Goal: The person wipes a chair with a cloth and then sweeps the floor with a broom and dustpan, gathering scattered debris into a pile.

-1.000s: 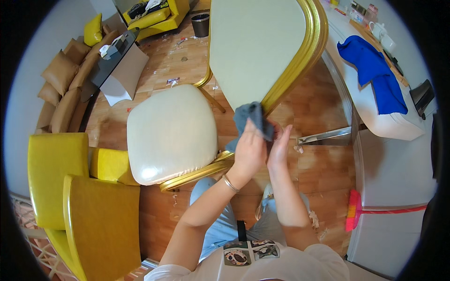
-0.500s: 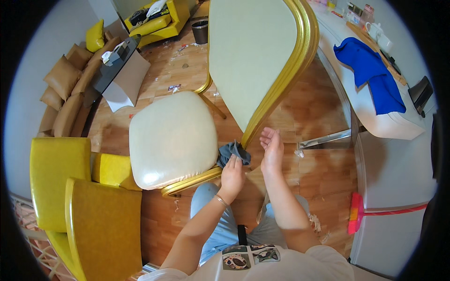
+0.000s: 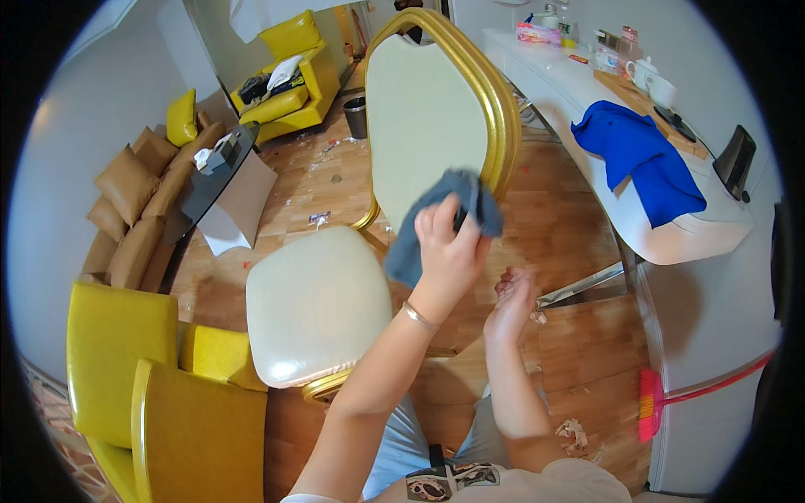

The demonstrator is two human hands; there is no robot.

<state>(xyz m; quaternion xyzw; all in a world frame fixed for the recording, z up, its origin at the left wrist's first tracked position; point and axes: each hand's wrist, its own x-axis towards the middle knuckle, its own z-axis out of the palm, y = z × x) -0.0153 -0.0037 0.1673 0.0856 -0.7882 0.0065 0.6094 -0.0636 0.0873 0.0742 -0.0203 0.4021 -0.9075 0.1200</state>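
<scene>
Left hand (image 3: 450, 251) grips crumpled blue-grey cloth (image 3: 408, 247) near gold-rimmed, cream-padded chair back (image 3: 423, 109); best spread flatter, right hand (image 3: 510, 308) (empty-looking, loosely half-curled) bracing.

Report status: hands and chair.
Left hand gripping grey-blue cloth. Right hand half-curled, no object visible. Chair upright, backrest partly hidden by cloth. Crumpled scraps on floor.

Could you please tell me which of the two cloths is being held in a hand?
It is the grey-blue cloth, held in the left hand near the gold-framed chair; the bright blue cloth lies on the white counter, untouched.
</scene>
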